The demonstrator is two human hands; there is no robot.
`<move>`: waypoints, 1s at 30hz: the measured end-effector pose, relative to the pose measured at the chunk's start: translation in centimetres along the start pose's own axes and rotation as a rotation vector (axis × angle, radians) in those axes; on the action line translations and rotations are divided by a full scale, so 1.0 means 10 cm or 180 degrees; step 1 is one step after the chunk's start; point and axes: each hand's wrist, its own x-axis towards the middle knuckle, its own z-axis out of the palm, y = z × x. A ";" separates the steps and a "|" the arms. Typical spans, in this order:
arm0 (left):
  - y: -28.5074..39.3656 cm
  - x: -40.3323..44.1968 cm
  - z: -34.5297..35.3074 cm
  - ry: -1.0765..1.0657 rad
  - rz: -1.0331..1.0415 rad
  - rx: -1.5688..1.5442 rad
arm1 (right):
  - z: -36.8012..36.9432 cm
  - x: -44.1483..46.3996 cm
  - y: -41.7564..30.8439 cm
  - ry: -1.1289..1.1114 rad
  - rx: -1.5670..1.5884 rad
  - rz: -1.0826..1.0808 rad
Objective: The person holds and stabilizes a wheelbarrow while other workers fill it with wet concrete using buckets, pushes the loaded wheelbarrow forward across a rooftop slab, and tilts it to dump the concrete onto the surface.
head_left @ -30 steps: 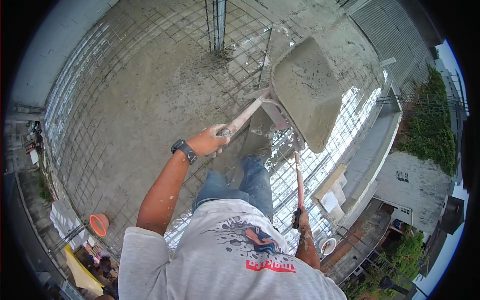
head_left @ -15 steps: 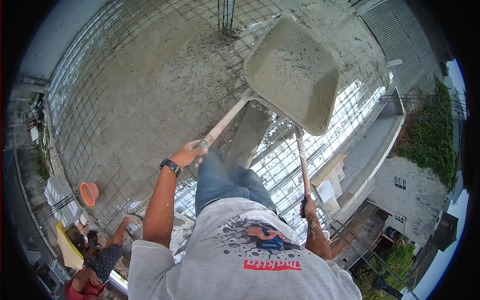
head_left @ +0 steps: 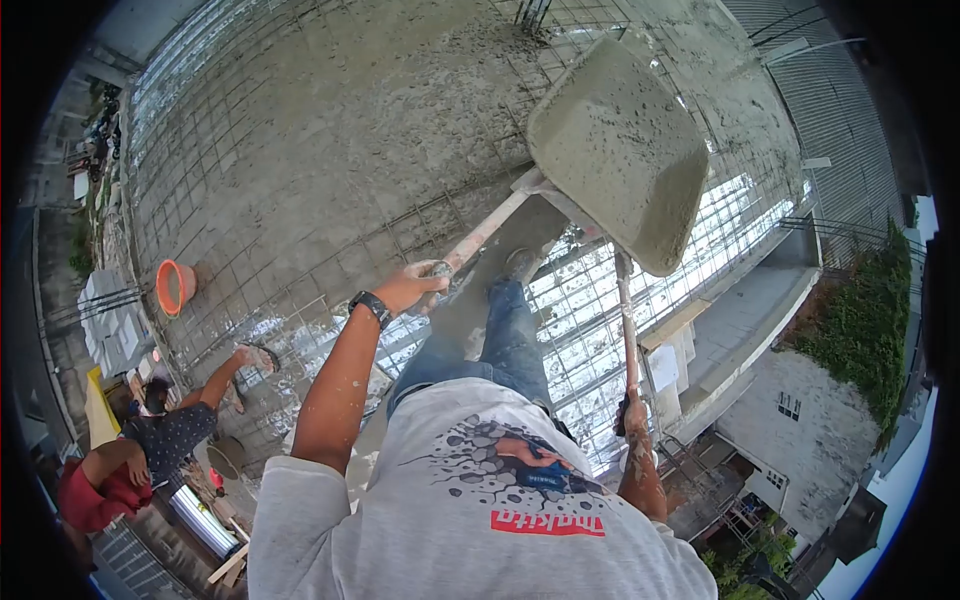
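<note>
A wheelbarrow [head_left: 622, 150] is in front of me, its tray smeared with wet grey concrete and crumbs of mix. My left hand [head_left: 408, 288] is closed around the end of its left handle [head_left: 490, 228], a dark watch on that wrist. Lower at the right, my right hand [head_left: 634, 415] grips the other handle [head_left: 628, 325]; its fingers are partly hidden. Beneath the barrow and my feet runs a grey board [head_left: 520, 232]. The wheel is out of sight under the tray.
Rebar mesh [head_left: 570, 300] covers shiny decking around me, with wet concrete [head_left: 330, 130] spread ahead and left. Column bars [head_left: 532, 14] rise at the far side. An orange bucket [head_left: 176, 287] stands left, near another person [head_left: 170, 430]. A low wall [head_left: 760, 330] edges the right.
I have stepped forward, one foot now showing on the board. The wheelbarrow sits further right in view, both hands still on its handles. More of the other person shows at lower left.
</note>
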 end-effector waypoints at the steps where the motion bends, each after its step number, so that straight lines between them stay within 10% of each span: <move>1: -0.12 -0.15 0.03 0.0027 0.0054 0.0018 | -0.01 -0.04 0.20 0.0028 -0.0046 -0.0121; 17: -0.82 -0.84 0.28 0.0202 0.0008 0.0336 | -0.14 0.05 1.44 -0.0188 0.0279 0.0009; 30: -2.34 -2.68 -0.38 0.0197 -0.0200 0.0671 | 0.80 -1.32 3.93 -0.0334 0.0366 -0.0017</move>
